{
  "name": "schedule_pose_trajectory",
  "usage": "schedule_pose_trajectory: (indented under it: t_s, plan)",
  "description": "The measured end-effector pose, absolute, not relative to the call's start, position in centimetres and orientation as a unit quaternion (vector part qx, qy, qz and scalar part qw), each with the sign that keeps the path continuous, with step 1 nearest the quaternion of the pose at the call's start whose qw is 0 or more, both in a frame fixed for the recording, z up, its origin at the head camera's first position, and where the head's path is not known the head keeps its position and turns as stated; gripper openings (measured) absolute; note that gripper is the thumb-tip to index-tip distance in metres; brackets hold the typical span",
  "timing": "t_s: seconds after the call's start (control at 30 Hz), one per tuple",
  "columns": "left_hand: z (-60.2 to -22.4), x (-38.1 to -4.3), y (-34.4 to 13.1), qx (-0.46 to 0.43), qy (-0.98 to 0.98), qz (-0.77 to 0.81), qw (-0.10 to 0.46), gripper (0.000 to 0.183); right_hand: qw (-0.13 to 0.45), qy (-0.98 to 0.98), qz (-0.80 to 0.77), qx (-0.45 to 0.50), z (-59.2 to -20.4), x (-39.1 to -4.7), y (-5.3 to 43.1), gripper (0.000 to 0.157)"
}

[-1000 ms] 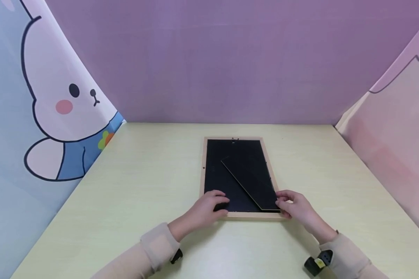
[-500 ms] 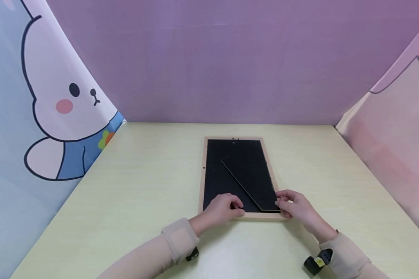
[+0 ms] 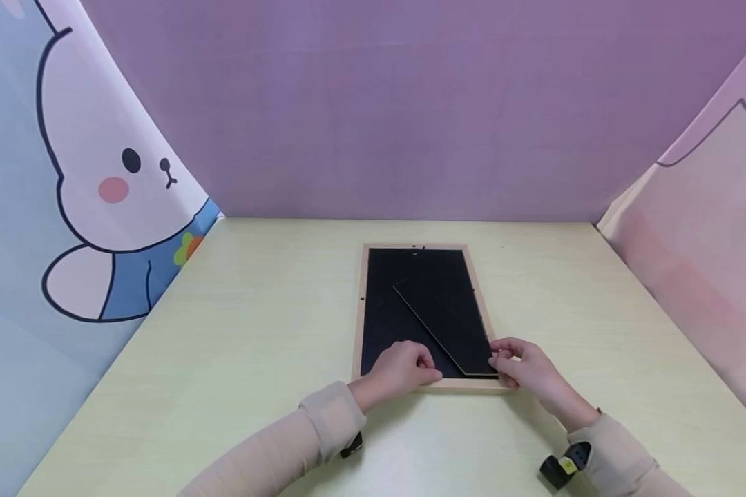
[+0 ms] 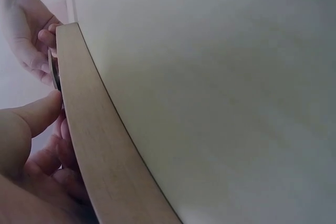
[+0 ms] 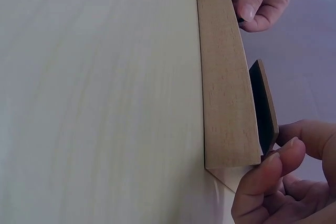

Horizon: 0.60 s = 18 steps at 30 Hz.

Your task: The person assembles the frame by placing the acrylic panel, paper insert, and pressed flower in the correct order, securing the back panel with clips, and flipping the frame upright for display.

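A picture frame (image 3: 460, 386) with a light wooden rim lies back up on the table. Its black backing board (image 3: 388, 276) carries a slanting black stand (image 3: 447, 331), slightly raised at its near end. My left hand (image 3: 400, 369) is at the near rim, fingers bent over the board. In the right wrist view, its thumb and finger pinch a small dark tab (image 5: 241, 20), mostly hidden. At the near right corner my right hand (image 3: 525, 366) grips the frame, fingers against the rim and one digit touching the stand's edge.
Small dark fasteners (image 3: 418, 247) sit along the frame's rim. The pale table (image 3: 273, 297) reaches back to a purple wall panel (image 3: 410, 124). Printed panels flank it, with a cartoon animal (image 3: 112, 166) on the left one.
My left hand has slid rightward along the near rim, and its thumb and finger have closed together. The right hand, frame and stand have stayed where they were.
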<state>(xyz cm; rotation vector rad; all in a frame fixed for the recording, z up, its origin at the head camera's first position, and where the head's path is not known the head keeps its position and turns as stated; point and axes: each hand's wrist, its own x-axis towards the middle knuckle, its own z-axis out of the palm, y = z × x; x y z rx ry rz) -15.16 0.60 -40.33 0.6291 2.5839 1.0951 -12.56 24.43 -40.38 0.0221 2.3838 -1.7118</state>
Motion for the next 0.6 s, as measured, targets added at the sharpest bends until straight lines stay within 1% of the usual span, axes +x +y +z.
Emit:
schedule_pose_trajectory:
  t_s: [0.23, 0.6]
  plan:
    - [-40.05, -15.7, 0.85, 0.197, 0.902, 0.355, 0.144, 0.02, 0.103, 0.805, -0.584, 0.007, -40.45, -12.6, 24.44, 0.035]
    - [-39.82, -16.11, 1.01, 0.196, 0.91, 0.332, 0.152, 0.024, 0.108, 0.803, -0.586, 0.008, -40.48, -12.52, 24.44, 0.034]
